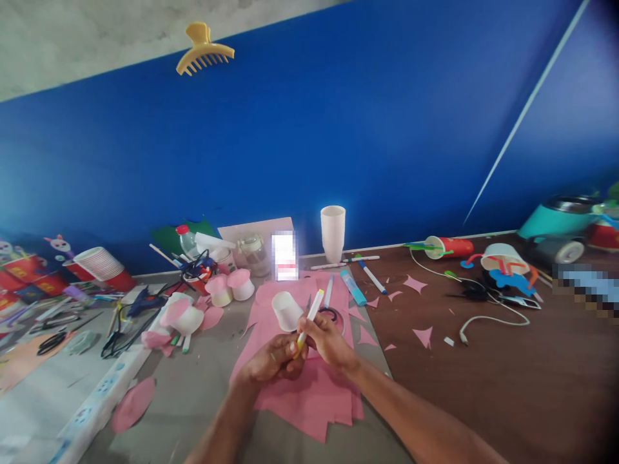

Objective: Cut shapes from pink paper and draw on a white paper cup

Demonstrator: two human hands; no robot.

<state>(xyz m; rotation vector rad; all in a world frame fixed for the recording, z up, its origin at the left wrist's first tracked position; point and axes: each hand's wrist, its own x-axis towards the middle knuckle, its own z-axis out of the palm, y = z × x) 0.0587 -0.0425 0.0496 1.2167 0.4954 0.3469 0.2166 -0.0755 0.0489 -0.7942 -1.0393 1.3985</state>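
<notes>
Both my hands are closed on one white marker (315,306) with yellow ends, tilted over the pink paper sheets (309,399). My right hand (331,338) pinches its white barrel. My left hand (275,357) grips the lower yellow end; whether the cap is on or off there I cannot tell. Just beyond my fingers a white paper cup (286,310) lies tipped on the pink paper. Scissors (331,314) with dark handles are partly hidden behind my right hand.
A stack of white cups (333,232) stands by the blue wall. Beside it lie a light-blue glue tube (354,287) and markers (372,277). Pink scraps (423,336) and a white cable (498,318) are on the right. A power strip (97,399) and pink-covered cups (240,285) are left.
</notes>
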